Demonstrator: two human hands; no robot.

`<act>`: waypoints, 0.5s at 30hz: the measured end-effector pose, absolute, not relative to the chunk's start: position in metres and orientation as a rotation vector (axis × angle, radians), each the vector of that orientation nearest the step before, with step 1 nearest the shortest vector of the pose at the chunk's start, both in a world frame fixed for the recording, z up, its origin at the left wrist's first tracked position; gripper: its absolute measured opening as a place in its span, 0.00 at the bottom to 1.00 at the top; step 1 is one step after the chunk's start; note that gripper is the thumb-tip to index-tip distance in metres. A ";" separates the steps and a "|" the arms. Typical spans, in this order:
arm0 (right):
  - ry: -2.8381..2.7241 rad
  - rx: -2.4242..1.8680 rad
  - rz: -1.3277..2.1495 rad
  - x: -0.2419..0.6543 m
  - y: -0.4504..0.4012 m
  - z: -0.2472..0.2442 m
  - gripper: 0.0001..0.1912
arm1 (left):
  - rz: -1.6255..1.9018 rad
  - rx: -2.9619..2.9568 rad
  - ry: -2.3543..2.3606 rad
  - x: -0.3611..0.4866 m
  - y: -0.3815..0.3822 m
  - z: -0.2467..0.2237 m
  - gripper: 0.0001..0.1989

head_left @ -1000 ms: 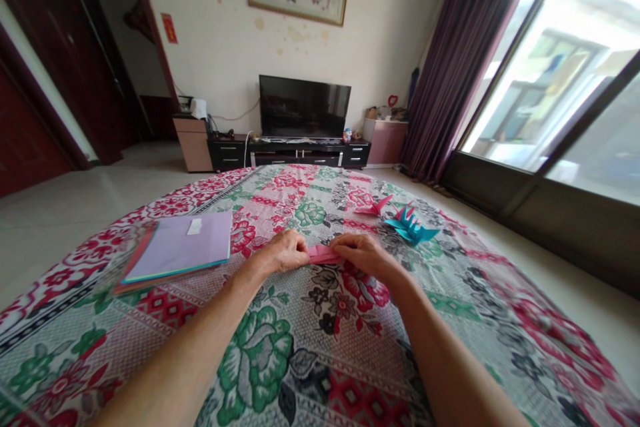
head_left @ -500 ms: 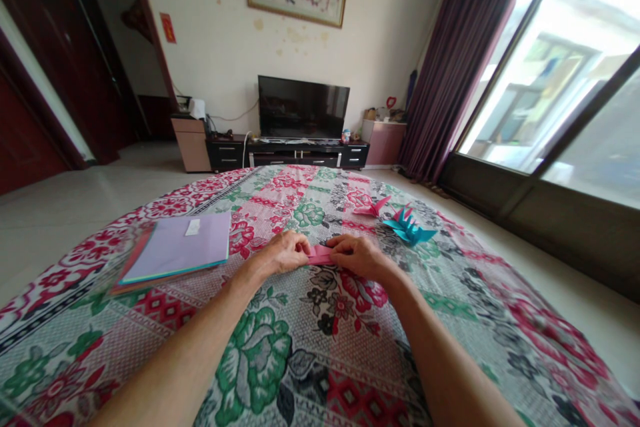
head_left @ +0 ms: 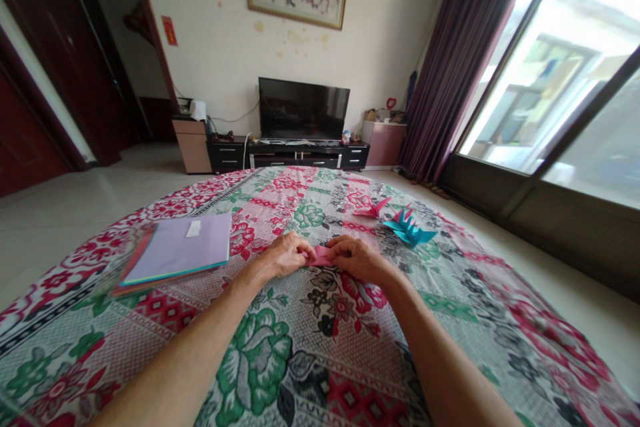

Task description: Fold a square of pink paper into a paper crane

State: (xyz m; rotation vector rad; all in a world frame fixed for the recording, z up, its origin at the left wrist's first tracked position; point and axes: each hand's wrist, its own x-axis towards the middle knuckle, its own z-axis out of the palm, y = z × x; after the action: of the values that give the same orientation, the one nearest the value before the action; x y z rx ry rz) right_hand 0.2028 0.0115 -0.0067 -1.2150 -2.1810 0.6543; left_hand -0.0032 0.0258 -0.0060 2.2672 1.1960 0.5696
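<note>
A small folded piece of pink paper (head_left: 321, 255) lies low over the cloth at the middle of the table, between my hands. My left hand (head_left: 289, 255) pinches its left end with thumb and fingers. At the other end, the fingers of my right hand (head_left: 354, 257) are closed on the paper too. Both hands rest close to the patterned tablecloth (head_left: 280, 207), and their fingers hide the ends of the paper.
On the left lies a stack of coloured paper sheets, lilac on top (head_left: 180, 247), with a small white slip (head_left: 193, 229). Folded pink paper (head_left: 374, 209) and blue paper cranes (head_left: 411, 232) sit right of centre. A television (head_left: 303, 110) stands beyond the table.
The fingers of my left hand have shifted slightly on the pink paper, whose visible middle now looks more raised and uneven. My right hand has barely moved.
</note>
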 end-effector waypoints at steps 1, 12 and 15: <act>-2.188 -1.216 0.651 0.203 0.011 -0.006 0.10 | 0.555 2.277 1.187 -0.003 0.025 -0.004 0.14; -2.083 -1.402 0.422 0.181 0.006 -0.012 0.11 | 0.487 2.346 1.195 -0.005 0.026 -0.004 0.15; -2.087 -1.434 0.361 0.177 0.006 -0.015 0.15 | 0.471 2.350 1.223 -0.005 0.027 -0.005 0.15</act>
State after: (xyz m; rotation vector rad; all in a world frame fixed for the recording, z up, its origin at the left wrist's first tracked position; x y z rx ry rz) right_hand 0.1773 0.0062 -0.0148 -1.4337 -2.0867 0.3614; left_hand -0.0051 0.0272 -0.0054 2.3496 1.2227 0.4713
